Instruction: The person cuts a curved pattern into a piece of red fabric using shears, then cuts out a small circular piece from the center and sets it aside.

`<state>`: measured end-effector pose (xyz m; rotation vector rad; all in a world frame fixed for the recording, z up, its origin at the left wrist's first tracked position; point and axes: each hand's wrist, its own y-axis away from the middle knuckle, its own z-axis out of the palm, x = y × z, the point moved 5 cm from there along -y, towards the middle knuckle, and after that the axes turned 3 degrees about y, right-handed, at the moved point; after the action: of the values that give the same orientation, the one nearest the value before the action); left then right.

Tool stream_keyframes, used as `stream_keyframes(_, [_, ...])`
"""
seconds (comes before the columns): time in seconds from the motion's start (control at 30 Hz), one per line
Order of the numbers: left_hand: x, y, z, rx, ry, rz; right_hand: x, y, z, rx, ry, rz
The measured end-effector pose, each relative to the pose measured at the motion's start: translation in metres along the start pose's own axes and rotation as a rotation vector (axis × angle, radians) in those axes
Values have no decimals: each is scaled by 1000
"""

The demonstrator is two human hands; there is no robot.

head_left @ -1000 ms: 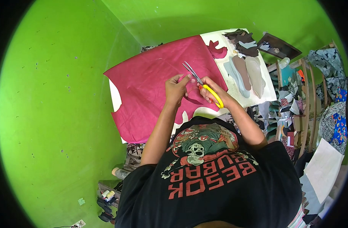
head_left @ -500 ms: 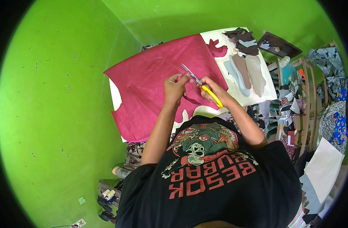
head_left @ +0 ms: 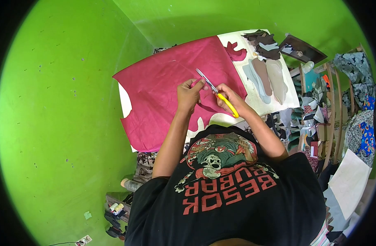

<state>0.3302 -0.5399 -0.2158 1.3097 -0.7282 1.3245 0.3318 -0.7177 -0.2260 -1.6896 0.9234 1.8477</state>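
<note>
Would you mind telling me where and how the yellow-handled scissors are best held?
I'd take the scissors by the yellow handle, probably from the near right: the handle lies toward that side, while the slim blades point away, toward the far left.

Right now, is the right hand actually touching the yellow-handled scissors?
Touching: in the head view, the right hand grips the yellow-handled scissors by the handles.
</note>
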Motion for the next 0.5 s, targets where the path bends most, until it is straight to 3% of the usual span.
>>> stream_keyframes(0.1, [-2, 0, -2, -16, -23, -13, 2, -1, 0, 33, 82, -9])
stream_keyframes(0.17, [-3, 0, -4, -28, -38, -23, 1, 1, 0, 51, -15, 128])
stream_keyframes(0.5, [-9, 2, 0, -109, -21, -69, 13, -3, -2, 63, -197, 186])
